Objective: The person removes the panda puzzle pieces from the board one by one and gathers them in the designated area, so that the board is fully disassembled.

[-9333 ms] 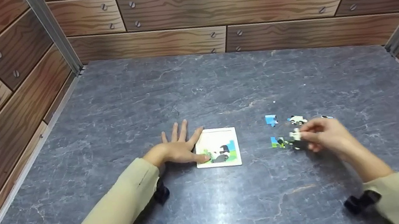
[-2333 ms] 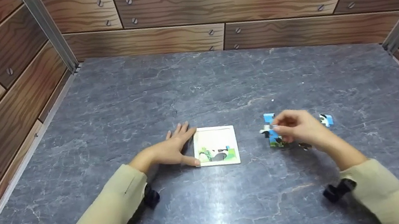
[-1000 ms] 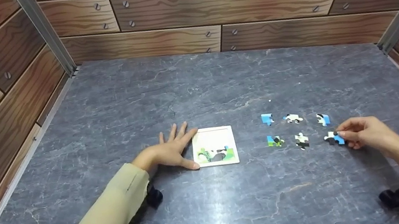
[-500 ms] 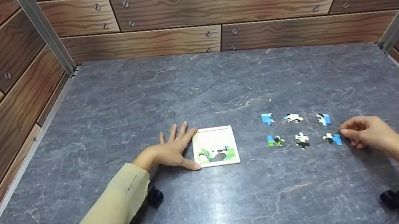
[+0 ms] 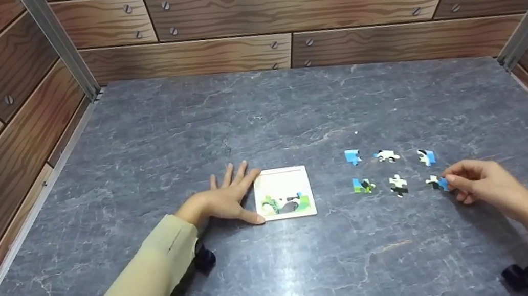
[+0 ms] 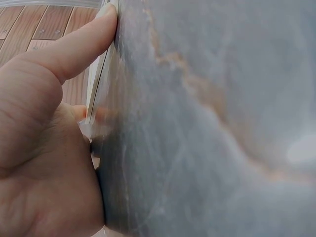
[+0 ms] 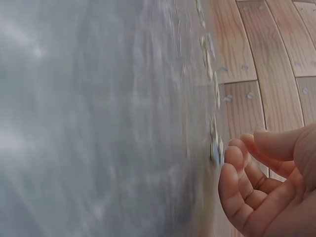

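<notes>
My left hand (image 5: 222,203) lies spread on the table, thumb and index finger against the left edge of a white square puzzle tray (image 5: 281,179). In the tray's lower part sit fitted puzzle pieces (image 5: 290,206) showing green, black and white. At the right, the thumb and index finger of my right hand (image 5: 481,184) pinch the blue end of a black, white and blue puzzle piece (image 5: 432,181), partly covering it. In the right wrist view the other fingers (image 7: 234,192) are curled. The left wrist view shows my left thumb (image 6: 84,47) on the tray's edge.
Beside the held piece are a black-and-white piece (image 5: 397,184) and a blue-green one (image 5: 362,186). Behind them lie a blue piece (image 5: 352,156), a mostly white piece (image 5: 387,155) and a blue-white one (image 5: 427,156). Wood-patterned walls (image 5: 224,11) border the grey marbled table (image 5: 238,110).
Several pieces now lie in two rows after my right hand handled them. Half a second ago its fingertips were just off the blue-ended piece; now they are back on it. My left hand stays put.
</notes>
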{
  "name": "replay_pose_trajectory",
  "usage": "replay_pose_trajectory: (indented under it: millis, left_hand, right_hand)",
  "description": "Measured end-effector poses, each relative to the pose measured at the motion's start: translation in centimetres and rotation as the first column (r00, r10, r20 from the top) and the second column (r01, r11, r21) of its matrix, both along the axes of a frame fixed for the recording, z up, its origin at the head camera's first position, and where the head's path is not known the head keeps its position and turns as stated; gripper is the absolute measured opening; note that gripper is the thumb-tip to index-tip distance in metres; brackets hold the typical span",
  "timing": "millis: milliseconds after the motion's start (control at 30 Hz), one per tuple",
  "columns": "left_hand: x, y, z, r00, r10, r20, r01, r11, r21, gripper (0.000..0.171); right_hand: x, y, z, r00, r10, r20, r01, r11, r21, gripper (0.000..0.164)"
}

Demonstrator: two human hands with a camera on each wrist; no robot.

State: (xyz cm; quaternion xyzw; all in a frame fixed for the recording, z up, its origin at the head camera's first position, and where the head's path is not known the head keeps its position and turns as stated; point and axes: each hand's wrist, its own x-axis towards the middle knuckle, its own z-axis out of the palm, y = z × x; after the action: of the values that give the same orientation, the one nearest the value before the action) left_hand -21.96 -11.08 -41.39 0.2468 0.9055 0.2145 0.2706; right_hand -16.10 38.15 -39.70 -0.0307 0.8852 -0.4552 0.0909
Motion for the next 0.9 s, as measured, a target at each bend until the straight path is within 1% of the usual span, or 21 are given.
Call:
replay_pose_trajectory:
  millis: [133, 300, 433, 700, 900]
  left_hand:
    - [0.1, -0.1, 0.0, 1.0, 0.002, 0.002, -0.002, 1.0, -0.003, 0.11]
    - [0.2, -0.1, 0.0, 1.0, 0.0, 0.0, 0.0, 1.0, -0.011, 0.109]
    - [0.0, 0.0, 0.1, 1.0, -0.015, 0.003, 0.015, 1.0, -0.013, 0.11]
    - [-0.1, 0.0, -0.2, 1.0, -0.009, 0.028, 0.01, 1.0, -0.028, 0.111]
    - [-0.1, 0.0, 0.1, 1.0, -0.008, 0.014, 0.009, 1.0, -0.028, 0.111]
  right_hand:
    - [0.3, -1.3, 0.0, 1.0, 0.019, -0.009, -0.019, 0.999, -0.038, 0.033]
    - [0.4, -3.2, 0.2, 0.999, 0.048, -0.016, -0.048, 0.998, -0.036, 0.032]
    - [0.3, -4.7, 0.3, 0.997, 0.071, -0.023, -0.072, 0.996, -0.048, 0.031]
    - [-0.5, -8.5, 0.6, 0.988, 0.153, -0.034, -0.156, 0.984, -0.082, 0.028]
    - [-1.2, -11.3, 0.3, 0.98, 0.198, 0.002, -0.197, 0.976, -0.096, 0.026]
